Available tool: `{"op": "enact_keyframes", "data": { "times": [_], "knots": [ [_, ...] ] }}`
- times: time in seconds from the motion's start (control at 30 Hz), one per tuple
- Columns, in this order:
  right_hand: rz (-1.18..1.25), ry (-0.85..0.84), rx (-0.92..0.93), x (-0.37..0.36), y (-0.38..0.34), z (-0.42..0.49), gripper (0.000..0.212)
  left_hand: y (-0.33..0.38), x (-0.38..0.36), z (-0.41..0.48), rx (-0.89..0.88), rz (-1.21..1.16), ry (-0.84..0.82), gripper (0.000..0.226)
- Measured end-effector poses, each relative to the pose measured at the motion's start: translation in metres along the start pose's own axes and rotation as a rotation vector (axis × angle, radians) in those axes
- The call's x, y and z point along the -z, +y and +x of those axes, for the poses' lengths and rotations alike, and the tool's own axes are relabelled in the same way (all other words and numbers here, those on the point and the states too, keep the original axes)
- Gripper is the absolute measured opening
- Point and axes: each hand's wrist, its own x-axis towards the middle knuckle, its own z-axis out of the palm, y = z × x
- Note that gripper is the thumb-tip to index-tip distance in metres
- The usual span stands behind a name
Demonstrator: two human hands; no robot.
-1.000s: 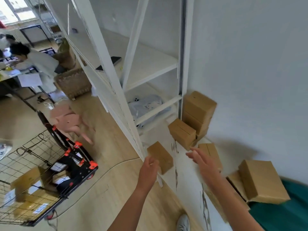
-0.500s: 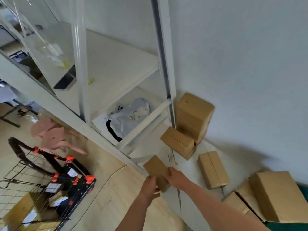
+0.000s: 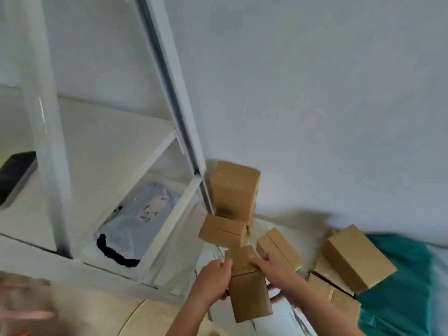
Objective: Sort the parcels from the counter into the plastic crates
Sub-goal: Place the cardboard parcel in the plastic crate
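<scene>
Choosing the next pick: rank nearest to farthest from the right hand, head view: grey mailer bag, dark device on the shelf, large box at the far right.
1. Large box, right of the right hand gripping the small box.
2. Grey mailer bag, to the left.
3. Dark device, far left, higher up.

Your bare left hand (image 3: 213, 278) and bare right hand (image 3: 274, 266) are uncovered from fingertips to wrist. Your bare left forearm (image 3: 186, 316) shows skin alone along its whole visible length, down to the lower edge of the view. Your bare right forearm (image 3: 324, 316) is likewise uncovered as far as the lower right edge. Both forearms are slim and even in outline. Motion blur softens the knuckles and nails, so finer marks on the hands cannot be told. Hands and forearms are the only parts of you on show.
</scene>
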Motion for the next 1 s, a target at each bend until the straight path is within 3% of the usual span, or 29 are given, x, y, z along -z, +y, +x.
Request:
{"op": "enact_keyframes", "data": {
  "times": [0.17, 0.33, 0.5, 0.8, 0.93, 1.0],
  "knots": [
    [0.306, 0.351, 0.141, 0.014, -0.013, -0.058, 0.03, 0.055, 0.029, -0.021, -0.362, 0.008, 0.017, 0.04],
    [0.398, 0.721, 0.49, 0.032, -0.047, -0.118, 0.028, 0.111, 0.056, -0.049, -0.737, -0.114, 0.117, 0.035],
    [0.41, 0.964, 0.884, 0.057, -0.09, -0.191, 0.028, 0.165, 0.091, -0.107, -1.066, -0.347, 0.232, 0.03],
    [0.212, 1.275, 1.485, 0.084, -0.11, -0.313, 0.045, 0.217, 0.13, -0.225, -1.579, -0.541, 0.446, 0.034],
    [0.245, 1.24, 1.56, 0.103, -0.113, -0.343, 0.044, 0.238, 0.136, -0.252, -1.633, -0.519, 0.476, 0.046],
    [0.352, 1.103, 1.58, 0.114, -0.113, -0.354, 0.035, 0.249, 0.135, -0.269, -1.689, -0.474, 0.516, 0.055]
  ]
}}
